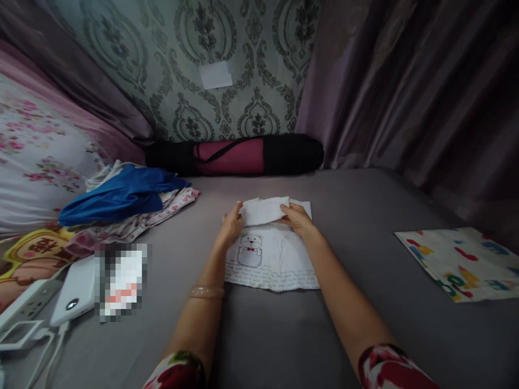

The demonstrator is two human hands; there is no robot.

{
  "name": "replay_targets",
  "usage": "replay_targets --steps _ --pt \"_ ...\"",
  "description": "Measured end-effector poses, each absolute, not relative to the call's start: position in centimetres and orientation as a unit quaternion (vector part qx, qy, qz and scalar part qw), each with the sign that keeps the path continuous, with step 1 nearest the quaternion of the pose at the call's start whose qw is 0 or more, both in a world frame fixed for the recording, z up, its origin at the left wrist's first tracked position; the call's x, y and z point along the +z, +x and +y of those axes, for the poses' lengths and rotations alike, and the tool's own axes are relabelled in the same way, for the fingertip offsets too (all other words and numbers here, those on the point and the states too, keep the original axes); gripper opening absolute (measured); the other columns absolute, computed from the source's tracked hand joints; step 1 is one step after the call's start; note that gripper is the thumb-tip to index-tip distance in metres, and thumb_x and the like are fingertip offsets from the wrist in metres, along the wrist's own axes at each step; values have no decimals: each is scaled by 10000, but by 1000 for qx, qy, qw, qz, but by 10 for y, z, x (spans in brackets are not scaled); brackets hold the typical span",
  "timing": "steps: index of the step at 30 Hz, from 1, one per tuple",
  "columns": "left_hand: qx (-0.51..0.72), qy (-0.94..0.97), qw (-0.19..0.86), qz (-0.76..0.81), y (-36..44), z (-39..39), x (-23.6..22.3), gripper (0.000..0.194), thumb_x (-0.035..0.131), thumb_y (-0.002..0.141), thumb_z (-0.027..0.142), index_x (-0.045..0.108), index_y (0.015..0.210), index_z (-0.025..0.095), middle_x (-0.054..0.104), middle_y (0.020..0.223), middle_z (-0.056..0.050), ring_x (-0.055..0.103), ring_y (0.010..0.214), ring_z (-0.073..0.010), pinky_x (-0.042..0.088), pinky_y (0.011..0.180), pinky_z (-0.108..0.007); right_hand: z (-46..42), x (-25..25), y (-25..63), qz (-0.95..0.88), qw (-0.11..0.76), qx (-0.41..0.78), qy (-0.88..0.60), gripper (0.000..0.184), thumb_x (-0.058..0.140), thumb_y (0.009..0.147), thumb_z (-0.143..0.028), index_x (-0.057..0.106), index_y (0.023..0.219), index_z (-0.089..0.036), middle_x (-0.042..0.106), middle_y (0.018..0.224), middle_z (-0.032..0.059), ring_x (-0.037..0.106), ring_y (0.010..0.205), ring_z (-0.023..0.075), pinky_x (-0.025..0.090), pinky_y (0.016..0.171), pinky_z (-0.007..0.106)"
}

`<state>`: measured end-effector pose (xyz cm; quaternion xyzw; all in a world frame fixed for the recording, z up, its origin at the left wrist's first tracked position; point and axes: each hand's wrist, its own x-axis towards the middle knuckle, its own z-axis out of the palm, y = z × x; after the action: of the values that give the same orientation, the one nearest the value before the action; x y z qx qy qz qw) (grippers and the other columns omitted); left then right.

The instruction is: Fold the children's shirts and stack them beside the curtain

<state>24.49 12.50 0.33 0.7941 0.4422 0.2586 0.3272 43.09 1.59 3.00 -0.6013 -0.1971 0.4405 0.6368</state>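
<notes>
A small white garment point(272, 258) with a printed bear lies flat on the grey bed sheet point(348, 313). Its far part is folded over into a white strip point(263, 209). My left hand point(232, 222) pinches the left end of that strip, fingers closed on the cloth. At the strip's right end, my right hand point(297, 219) grips the fold, fingers curled over it. Both forearms reach forward from floral sleeves; a bangle point(206, 292) sits on the left wrist.
A pile of clothes with a blue piece point(117, 197) on top lies at the left. A folded patterned cloth point(458, 262) lies at the right. A black and pink rolled bag point(243, 155) lies against the wall. A power bank point(75, 294) and power strip point(28, 305) sit front left.
</notes>
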Motion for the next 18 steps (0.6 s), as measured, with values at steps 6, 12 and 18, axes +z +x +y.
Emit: replay_targets --steps 6,12,18 --pt "141 861 199 446 245 119 -8 521 333 937 168 370 1456 200 420 1501 -107 260 1444 -264 74 1159 -585 13 16 448 -334 477 204 -787 158 554 806 -264 636 714 -165 626 661 -11 594 673 153 449 608 228" --pt "125 867 175 449 240 122 -10 512 297 959 189 358 1467 196 370 1530 -114 258 1443 -288 96 1148 -616 8 15 445 -386 287 78 -873 195 517 877 -237 661 997 -185 699 936 64 630 903 204 431 747 260" --pt "107 859 176 469 239 122 -7 494 279 966 217 402 1442 168 350 1535 -143 261 1440 -300 111 1137 -638 0 26 431 -377 241 71 -892 318 492 924 -190 533 1236 -142 658 1117 135 613 1050 234 434 829 283"
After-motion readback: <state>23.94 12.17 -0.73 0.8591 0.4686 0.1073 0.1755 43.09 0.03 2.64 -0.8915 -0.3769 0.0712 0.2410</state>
